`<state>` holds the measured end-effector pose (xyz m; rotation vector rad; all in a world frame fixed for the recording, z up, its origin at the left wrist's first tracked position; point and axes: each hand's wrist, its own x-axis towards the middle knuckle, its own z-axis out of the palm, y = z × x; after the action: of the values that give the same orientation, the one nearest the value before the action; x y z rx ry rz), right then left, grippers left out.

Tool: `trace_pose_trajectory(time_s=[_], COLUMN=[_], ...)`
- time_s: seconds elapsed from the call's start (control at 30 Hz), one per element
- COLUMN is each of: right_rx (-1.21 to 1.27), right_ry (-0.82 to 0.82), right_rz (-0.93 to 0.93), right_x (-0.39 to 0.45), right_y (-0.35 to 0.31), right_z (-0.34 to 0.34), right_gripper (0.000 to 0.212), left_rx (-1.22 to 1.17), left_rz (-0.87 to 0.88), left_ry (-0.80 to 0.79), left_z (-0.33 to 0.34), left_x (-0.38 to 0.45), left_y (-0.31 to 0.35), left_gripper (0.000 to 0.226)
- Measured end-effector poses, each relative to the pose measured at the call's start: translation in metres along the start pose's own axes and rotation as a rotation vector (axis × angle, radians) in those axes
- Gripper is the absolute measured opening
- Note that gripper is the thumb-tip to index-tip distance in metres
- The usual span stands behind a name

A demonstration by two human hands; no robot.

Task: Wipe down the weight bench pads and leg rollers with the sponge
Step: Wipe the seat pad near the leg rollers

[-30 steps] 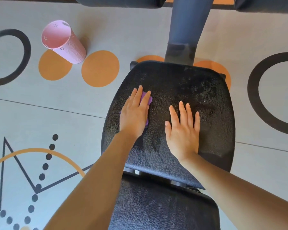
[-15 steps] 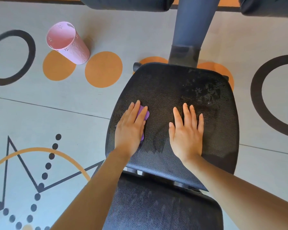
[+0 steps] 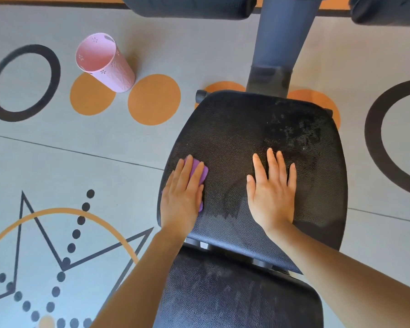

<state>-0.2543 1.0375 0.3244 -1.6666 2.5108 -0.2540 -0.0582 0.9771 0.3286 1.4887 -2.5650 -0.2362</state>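
The black textured seat pad of the weight bench fills the middle of the view, with damp streaks on its near half and wet blotches at its far right. My left hand lies flat with straight fingers on a purple sponge, pressing it onto the pad's left edge; only the sponge's right side shows. My right hand rests flat and spread on the pad's middle. A second black pad lies nearer me, streaked. Two dark leg rollers sit at the top edge.
A pink perforated metal cup stands tilted in view on the patterned grey floor mat to the far left. The bench's grey upright post rises beyond the seat pad. A metal gap separates the two pads.
My left hand has slid the sponge back toward me and leftward, from the pad's middle-left to its left edge. My right hand stays flat in place.
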Motion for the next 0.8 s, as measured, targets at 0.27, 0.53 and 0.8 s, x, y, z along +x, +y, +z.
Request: trace_pose_trajectory(time_s=[0.27, 0.53, 0.8], right_rx=[-0.007, 0.002, -0.004], right_ry=[0.011, 0.029, 0.035], right_rz=[0.003, -0.002, -0.006], right_x=[0.0, 0.0, -0.001], right_y=[0.0, 0.001, 0.001], right_z=[0.001, 0.002, 0.004], right_gripper=[0.051, 0.05, 0.051], left_rx=[-0.027, -0.006, -0.004], left_rz=[-0.004, 0.002, -0.039], left_ry=[-0.063, -0.031, -0.042], left_z=[0.008, -0.004, -0.007], left_x=[0.085, 0.032, 0.016], left_y=[-0.01, -0.017, -0.022], left_gripper=[0.043, 0.046, 0.045])
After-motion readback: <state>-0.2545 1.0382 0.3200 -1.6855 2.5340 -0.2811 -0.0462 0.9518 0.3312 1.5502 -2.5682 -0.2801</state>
